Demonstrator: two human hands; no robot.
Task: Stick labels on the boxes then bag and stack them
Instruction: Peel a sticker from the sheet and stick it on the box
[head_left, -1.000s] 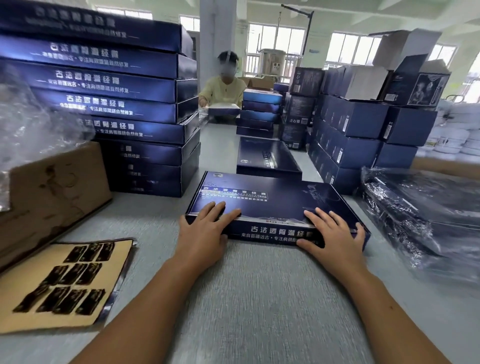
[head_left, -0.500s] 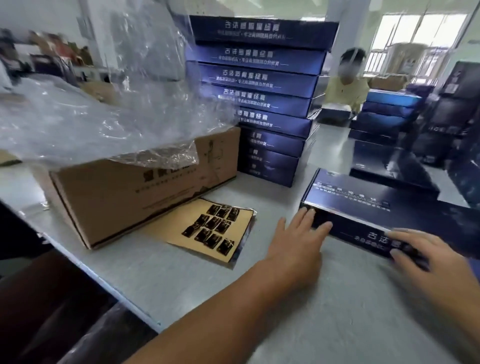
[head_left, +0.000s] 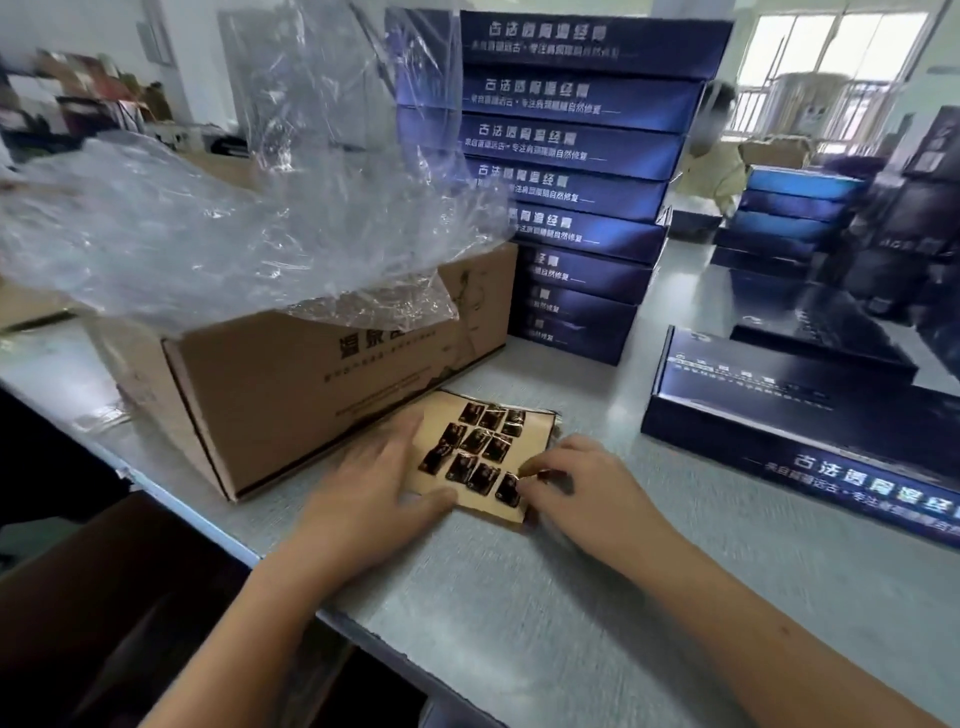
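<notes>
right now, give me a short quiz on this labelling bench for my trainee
1. True or false: the left hand lies flat on the label sheet.
2. The right hand pinches a label at which part of the sheet? A) near right corner B) far left corner C) centre
3. Fill in: crumpled clear ____ rests on top of the cardboard carton.
Key: 1 true; 2 A; 3 plastic.
</notes>
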